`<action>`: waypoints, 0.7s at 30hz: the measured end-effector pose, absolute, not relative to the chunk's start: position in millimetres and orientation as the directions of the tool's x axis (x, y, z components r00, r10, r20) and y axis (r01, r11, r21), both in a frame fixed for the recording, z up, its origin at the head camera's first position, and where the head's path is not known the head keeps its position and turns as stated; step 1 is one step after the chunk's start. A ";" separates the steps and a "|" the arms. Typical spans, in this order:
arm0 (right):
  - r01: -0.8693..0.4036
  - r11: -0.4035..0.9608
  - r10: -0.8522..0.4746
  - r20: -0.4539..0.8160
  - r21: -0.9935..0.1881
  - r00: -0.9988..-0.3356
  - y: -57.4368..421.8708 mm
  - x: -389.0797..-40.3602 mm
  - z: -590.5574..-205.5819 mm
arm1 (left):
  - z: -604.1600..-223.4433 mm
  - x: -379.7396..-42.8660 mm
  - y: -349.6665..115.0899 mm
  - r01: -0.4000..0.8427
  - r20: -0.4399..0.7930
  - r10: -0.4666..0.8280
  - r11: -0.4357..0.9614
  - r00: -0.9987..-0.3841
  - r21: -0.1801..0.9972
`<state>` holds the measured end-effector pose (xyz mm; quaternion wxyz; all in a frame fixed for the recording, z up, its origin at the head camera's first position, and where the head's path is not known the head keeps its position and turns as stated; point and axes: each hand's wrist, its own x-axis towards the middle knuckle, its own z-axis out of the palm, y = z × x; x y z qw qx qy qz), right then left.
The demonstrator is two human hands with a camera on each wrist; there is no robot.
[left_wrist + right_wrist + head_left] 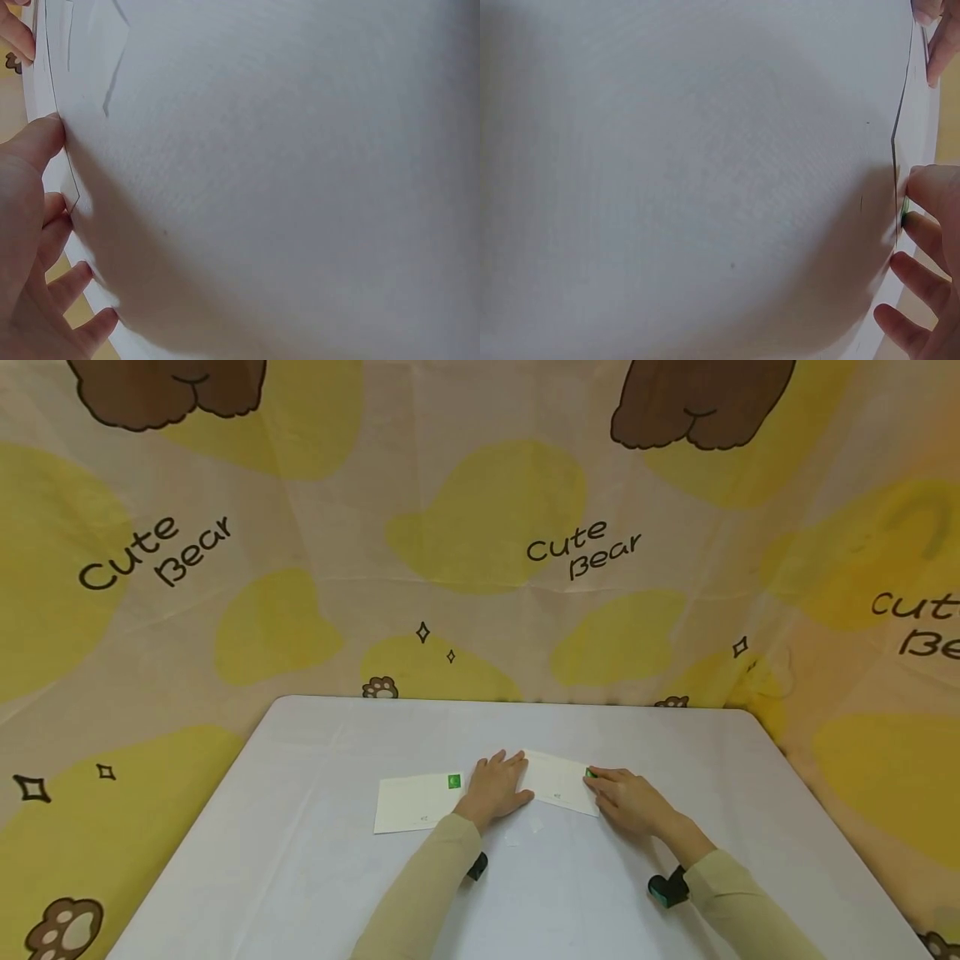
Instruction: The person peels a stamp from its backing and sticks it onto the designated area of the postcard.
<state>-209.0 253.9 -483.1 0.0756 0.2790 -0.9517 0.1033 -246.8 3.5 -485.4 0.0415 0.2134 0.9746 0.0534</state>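
A white envelope [558,783] with a green stamp [591,773] at its right end lies at the middle of the white table [300,860]. My left hand [498,783] lies flat on its left end with the fingers straight. My right hand [626,798] rests its fingertips on the right end, beside the stamp. In the left wrist view the left hand [30,247] sits at the envelope's edge [37,75]. In the right wrist view the right hand [930,255] touches the envelope [922,112] by a spot of green.
A second white envelope [416,802] with a green stamp [453,782] lies just left of my left hand. A cloth backdrop [480,527] printed with bears and yellow patches hangs behind the table's far edge and around its sides.
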 end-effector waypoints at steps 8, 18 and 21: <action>-0.525 0.838 -0.502 0.166 -0.149 -0.849 256.0 -206.4 -480.6 | -486.6 -246.6 2.5 0.413 -0.049 0.421 0.902 -0.906 0.128; -0.516 0.844 -0.493 0.169 -0.146 -0.854 256.7 -202.2 -477.5 | -484.4 -245.0 3.0 0.411 -0.052 0.421 0.901 -0.905 0.142; -0.520 0.842 -0.496 0.173 -0.146 -0.851 256.7 -202.2 -477.4 | -484.7 -244.9 2.8 0.413 -0.052 0.423 0.901 -0.905 0.136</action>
